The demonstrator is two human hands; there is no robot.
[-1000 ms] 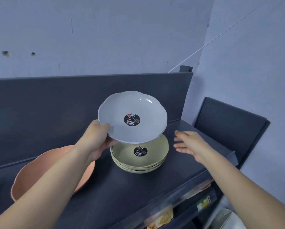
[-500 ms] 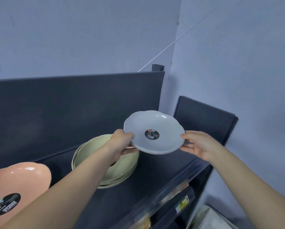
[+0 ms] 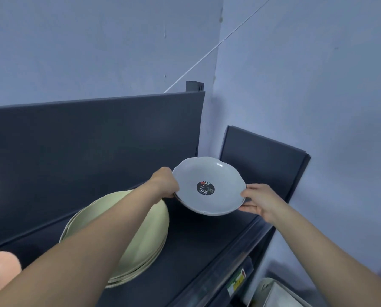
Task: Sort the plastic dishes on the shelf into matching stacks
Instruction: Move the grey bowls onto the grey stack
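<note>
- Two hands hold a grey dish [image 3: 209, 187] level above the bare right end of a dark shelf [image 3: 191, 244], centre right of the frame; whether its base already touches the shelf cannot be told.
- Left hand [image 3: 166, 183] grips the dish's left rim, fingers curled closed around the edge, thumb apparently on top and the rest hidden beneath.
- Right hand [image 3: 259, 201] pinches the right rim: its thumb lies on the upper edge and its fingers [image 3: 247, 208] are tucked under, only slightly parted.
- A round black sticker [image 3: 205, 188] marks the middle of the dish.
- Lower left of centre, a stack of pale green dishes [image 3: 145, 238] sits on the same shelf, partly hidden by the left forearm; a peach dish [image 3: 1, 271] shows at the far lower left edge.
- Done well, this step likely means lowering the dish flat, clear of the green stack and back from the shelf's front lip, and letting go with both hands only once it rests steady, so that a grey stack can start there.
</note>
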